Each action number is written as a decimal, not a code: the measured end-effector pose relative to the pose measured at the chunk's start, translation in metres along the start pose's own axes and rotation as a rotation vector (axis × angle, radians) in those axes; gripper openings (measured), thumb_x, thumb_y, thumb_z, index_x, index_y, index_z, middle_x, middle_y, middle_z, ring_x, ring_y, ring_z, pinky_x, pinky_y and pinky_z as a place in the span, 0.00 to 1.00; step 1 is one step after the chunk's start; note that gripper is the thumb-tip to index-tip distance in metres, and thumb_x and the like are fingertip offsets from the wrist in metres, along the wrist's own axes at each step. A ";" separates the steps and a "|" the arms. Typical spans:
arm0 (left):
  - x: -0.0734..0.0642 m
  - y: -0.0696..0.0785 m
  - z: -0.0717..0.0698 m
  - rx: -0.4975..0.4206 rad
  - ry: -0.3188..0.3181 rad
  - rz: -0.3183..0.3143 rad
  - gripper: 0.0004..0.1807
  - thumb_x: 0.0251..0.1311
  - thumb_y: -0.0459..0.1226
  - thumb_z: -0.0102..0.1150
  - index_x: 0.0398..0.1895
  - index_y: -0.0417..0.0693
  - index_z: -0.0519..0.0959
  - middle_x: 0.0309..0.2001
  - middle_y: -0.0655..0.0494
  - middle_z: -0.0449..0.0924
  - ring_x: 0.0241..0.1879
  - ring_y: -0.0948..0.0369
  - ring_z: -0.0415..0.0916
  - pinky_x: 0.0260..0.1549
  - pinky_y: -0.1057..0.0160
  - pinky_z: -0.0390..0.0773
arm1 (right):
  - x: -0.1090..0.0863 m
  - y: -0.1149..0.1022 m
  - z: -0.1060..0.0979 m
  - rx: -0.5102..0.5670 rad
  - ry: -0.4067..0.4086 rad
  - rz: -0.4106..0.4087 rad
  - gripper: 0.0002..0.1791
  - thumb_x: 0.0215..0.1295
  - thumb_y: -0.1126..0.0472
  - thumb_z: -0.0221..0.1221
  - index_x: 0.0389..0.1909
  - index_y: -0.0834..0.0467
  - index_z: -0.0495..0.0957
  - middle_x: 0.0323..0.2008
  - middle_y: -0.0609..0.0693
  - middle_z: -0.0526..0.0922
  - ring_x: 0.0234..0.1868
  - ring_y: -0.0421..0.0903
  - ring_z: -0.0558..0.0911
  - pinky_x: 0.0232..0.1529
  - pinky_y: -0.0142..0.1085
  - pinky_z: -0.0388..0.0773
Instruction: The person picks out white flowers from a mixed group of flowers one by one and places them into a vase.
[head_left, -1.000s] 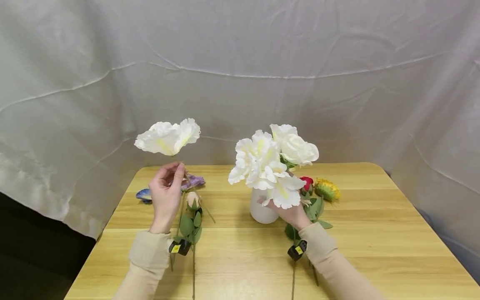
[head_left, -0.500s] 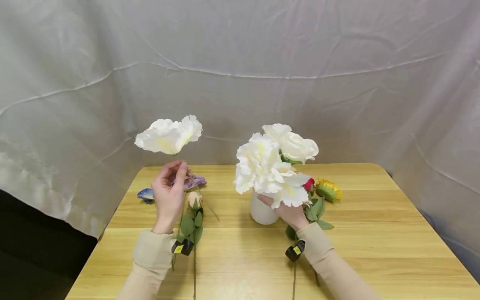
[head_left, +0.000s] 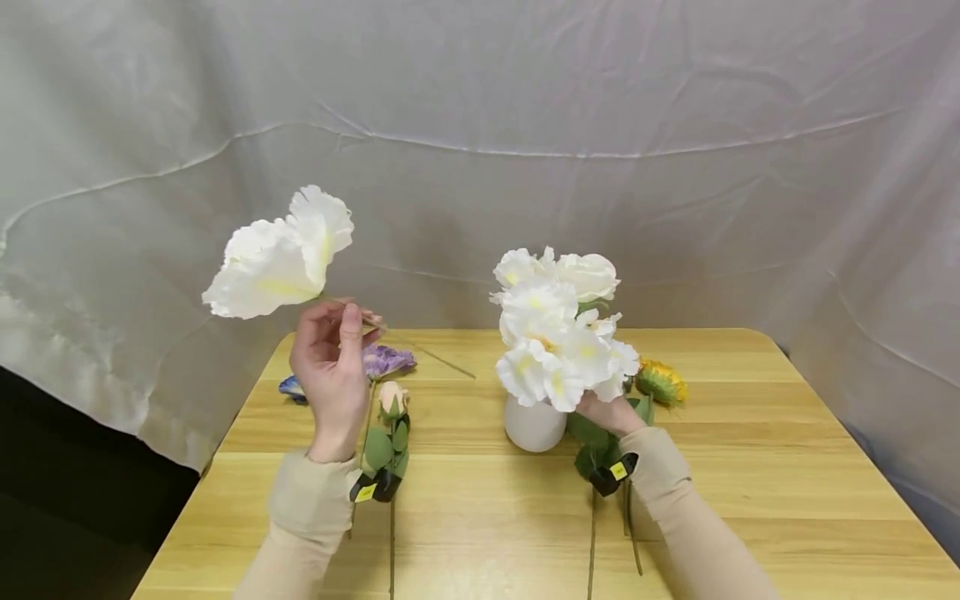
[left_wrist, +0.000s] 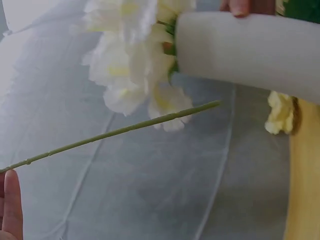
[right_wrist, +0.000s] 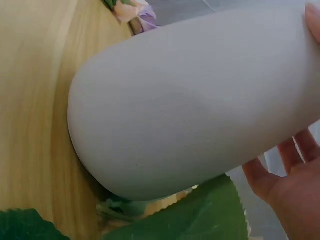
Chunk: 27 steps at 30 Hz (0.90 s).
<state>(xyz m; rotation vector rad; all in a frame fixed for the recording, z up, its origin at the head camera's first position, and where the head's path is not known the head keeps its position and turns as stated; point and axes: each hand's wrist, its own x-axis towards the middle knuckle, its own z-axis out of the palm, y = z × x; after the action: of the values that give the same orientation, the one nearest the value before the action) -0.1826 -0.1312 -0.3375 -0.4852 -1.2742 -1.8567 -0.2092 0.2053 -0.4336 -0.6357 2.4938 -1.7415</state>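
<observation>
Between its thumb and fingers, my left hand (head_left: 330, 379) pinches the stem of a large white artificial flower (head_left: 273, 258). The bloom tilts up to the left, and the thin green stem (left_wrist: 120, 131) points right toward the vase with its end free in the air. A white vase (head_left: 535, 423) stands upright on the table, filled with a cluster of white flowers (head_left: 558, 333) that hides its mouth. My right hand (head_left: 611, 412) grips the vase near its top from the right side; in the right wrist view its fingers (right_wrist: 257, 177) wrap the vase's wall.
Left of the vase lie a pale pink rose (head_left: 393, 398), a purple flower (head_left: 386, 361) and a blue flower (head_left: 292, 388). A yellow flower (head_left: 662, 382) and green leaves (head_left: 592, 442) lie to its right. A grey cloth (head_left: 480, 108) hangs behind the wooden table (head_left: 480, 517).
My left hand has turned, tipping the bloom up and left and swinging the stem's end up and right. The vase's flowers have turned, and my right hand has shifted slightly right.
</observation>
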 end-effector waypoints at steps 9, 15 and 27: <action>-0.002 0.010 0.022 -0.082 -0.011 0.036 0.06 0.71 0.28 0.53 0.44 0.45 0.77 0.35 0.59 0.84 0.35 0.64 0.84 0.36 0.66 0.88 | -0.004 0.002 -0.011 -0.177 0.049 0.134 0.36 0.65 0.64 0.64 0.69 0.75 0.61 0.66 0.74 0.69 0.66 0.68 0.72 0.65 0.55 0.75; -0.008 0.008 0.035 -0.096 -0.044 0.045 0.07 0.72 0.29 0.53 0.45 0.50 0.76 0.36 0.60 0.83 0.37 0.64 0.84 0.37 0.66 0.88 | -0.005 0.005 -0.011 -0.134 0.030 0.123 0.35 0.68 0.65 0.61 0.70 0.75 0.60 0.66 0.75 0.68 0.64 0.61 0.75 0.59 0.42 0.79; -0.011 0.010 0.049 -0.134 -0.051 0.079 0.02 0.72 0.33 0.56 0.43 0.46 0.75 0.37 0.59 0.83 0.36 0.63 0.84 0.36 0.65 0.88 | -0.006 0.007 -0.009 -0.099 0.025 0.113 0.35 0.69 0.67 0.60 0.71 0.75 0.58 0.68 0.75 0.66 0.66 0.60 0.72 0.62 0.48 0.77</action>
<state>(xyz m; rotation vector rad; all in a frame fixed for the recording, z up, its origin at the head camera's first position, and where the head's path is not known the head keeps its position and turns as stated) -0.1749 -0.0840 -0.3189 -0.6491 -1.1509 -1.8813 -0.2085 0.2173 -0.4377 -0.4701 2.5910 -1.6060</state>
